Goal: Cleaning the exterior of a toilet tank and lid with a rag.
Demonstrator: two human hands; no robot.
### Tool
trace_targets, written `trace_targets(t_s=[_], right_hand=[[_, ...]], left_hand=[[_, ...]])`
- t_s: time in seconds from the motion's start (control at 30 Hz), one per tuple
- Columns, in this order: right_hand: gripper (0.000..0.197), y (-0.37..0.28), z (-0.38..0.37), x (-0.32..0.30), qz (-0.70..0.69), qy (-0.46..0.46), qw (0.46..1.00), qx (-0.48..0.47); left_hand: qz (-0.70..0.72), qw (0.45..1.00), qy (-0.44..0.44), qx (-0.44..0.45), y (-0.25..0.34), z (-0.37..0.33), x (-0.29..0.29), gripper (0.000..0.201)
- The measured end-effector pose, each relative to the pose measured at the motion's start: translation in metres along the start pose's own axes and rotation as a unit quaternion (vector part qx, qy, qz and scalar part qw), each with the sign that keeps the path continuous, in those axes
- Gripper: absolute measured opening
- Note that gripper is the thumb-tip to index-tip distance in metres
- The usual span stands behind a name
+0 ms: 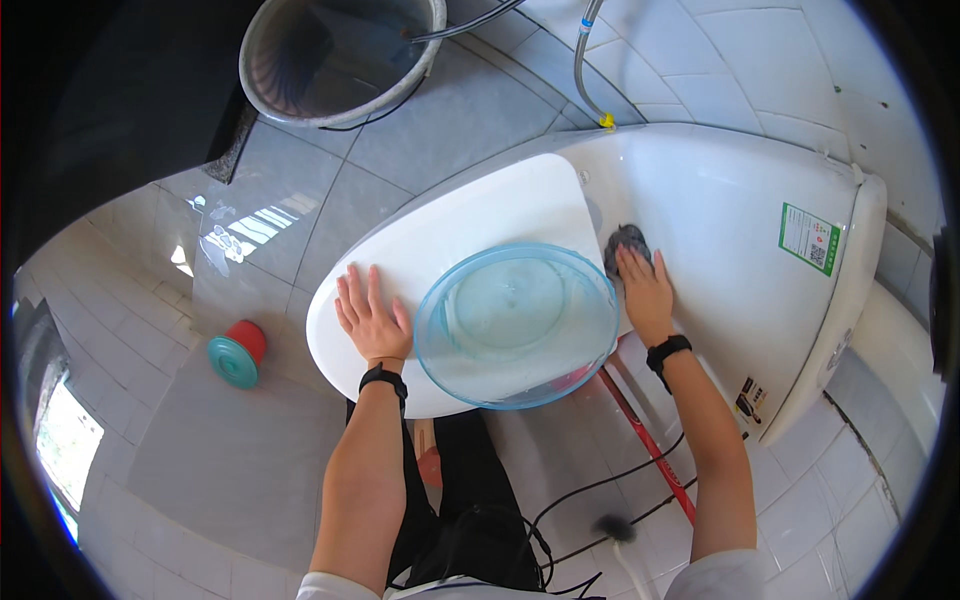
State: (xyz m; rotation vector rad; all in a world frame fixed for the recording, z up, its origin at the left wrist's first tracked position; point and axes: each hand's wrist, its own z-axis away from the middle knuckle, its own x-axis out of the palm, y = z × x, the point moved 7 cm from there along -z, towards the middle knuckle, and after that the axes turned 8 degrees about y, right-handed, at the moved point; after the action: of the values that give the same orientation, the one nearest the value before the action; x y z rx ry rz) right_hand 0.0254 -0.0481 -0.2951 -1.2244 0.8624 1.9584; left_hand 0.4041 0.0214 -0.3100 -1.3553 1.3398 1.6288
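My left hand (374, 321) lies flat with its fingers spread on the closed white toilet lid (500, 200), just left of a clear blue plastic basin (421, 330). The basin sits on the lid and seems to hold some water. On the right, my right hand (646, 292) presses a dark grey cloth (627, 240) against the white ceramic behind the lid. Its fingertips rest over the cloth, which is bunched up beneath them. The toilet tank (735, 240), with a green and white label on its face, rises to the right of this hand.
A bucket (335, 119) with a hose (470, 27) in it stands at the far left. A red and teal plastic container (238, 358) is on the floor at left. A red pole (650, 445), a dark cable (590, 487) and a brush (614, 528) lie near my right arm.
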Motion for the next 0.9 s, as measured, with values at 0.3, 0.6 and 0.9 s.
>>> trace_targets(t_s=[0.3,0.6,0.9], right_hand=[[0.046,0.014,-0.125,-0.045,0.084,0.122,0.987,0.059],[0.049,-0.014,0.034,0.012,0.088,-0.041,0.993,0.065],[0.044,0.015,-0.113,-0.040,0.055,0.163,0.980,0.103]], left_hand=[[-0.006,1.000,0.007,0.014,-0.001,0.000,0.001,0.056],[-0.031,0.999,0.014,0.029,-0.002,0.005,0.003,0.051],[-0.010,0.999,0.014,0.029,0.001,0.002,0.002,0.054]])
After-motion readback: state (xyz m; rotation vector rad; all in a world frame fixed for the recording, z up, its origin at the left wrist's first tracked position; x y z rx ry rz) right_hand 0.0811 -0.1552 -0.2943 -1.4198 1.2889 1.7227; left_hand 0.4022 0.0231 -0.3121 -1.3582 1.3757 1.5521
